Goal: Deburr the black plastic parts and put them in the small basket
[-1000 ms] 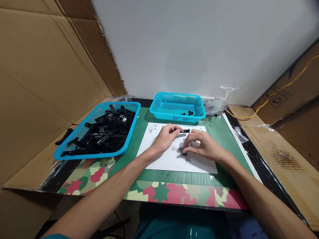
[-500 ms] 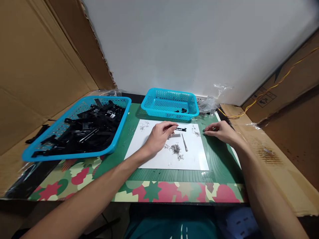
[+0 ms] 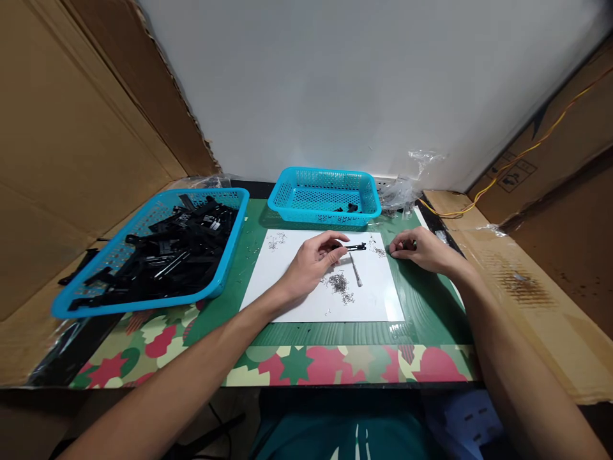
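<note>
"Lots of black parts [image 3: 177, 249] fill the big blue basket [image 3: 230, 252] on the table [image 3: 426, 310]. Is much done?"

"Not much, I think. The far basket [image 3: 311, 197] has just a few dark bits [image 3: 352, 207] in it. If that one is for done parts, most are left. That is only my guess."

"Where is the part in hand?"

"The left hand [image 3: 306, 265] has one black piece [image 3: 357, 247] over the white sheet [image 3: 287, 305]. Its thumb and fingers are pinched on it, and one end pokes out to the right."

"Is that piece done?"

"I can't tell. It is too small to see. A pile of thin metal bits [image 3: 338, 283] lies loose, so plenty are not used. A thin tool [image 3: 355, 271] lies on the sheet too."

"And the right hand [image 3: 424, 250]?"

"It is just past the sheet's right edge, near a small bunch of bits [image 3: 379, 253]. Its fingers are curled, tips close together. I can't tell if they hold anything."
</note>
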`<act>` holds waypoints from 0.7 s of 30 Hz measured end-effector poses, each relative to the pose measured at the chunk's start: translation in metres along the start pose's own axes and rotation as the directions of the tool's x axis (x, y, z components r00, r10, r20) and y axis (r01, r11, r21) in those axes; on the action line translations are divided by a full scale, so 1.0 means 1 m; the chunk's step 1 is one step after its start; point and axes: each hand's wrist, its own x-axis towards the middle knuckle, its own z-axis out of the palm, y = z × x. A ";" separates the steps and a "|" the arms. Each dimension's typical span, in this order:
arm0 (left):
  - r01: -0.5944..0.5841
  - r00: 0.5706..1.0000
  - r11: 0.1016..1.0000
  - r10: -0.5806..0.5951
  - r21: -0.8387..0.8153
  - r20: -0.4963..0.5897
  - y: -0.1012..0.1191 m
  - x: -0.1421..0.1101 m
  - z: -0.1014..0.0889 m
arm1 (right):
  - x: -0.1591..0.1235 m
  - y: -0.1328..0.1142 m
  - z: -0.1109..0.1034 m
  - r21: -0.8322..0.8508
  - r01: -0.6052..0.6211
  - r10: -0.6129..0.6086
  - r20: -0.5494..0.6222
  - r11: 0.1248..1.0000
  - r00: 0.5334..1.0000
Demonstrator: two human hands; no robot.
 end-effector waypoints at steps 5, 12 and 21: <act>0.011 1.000 0.997 -0.013 -0.082 -0.022 0.000 0.001 -0.001 | -0.003 -0.005 -0.002 -0.095 0.063 -0.061 0.024 0.994 0.998; 0.043 0.999 0.973 -0.047 -0.225 -0.010 -0.005 0.005 -0.003 | -0.003 0.002 0.003 -0.144 0.051 -0.056 -0.032 0.988 0.998; 0.134 0.991 0.950 -0.126 -0.283 0.046 -0.002 0.004 -0.004 | -0.006 0.000 0.000 -0.092 0.005 -0.005 0.005 0.996 1.000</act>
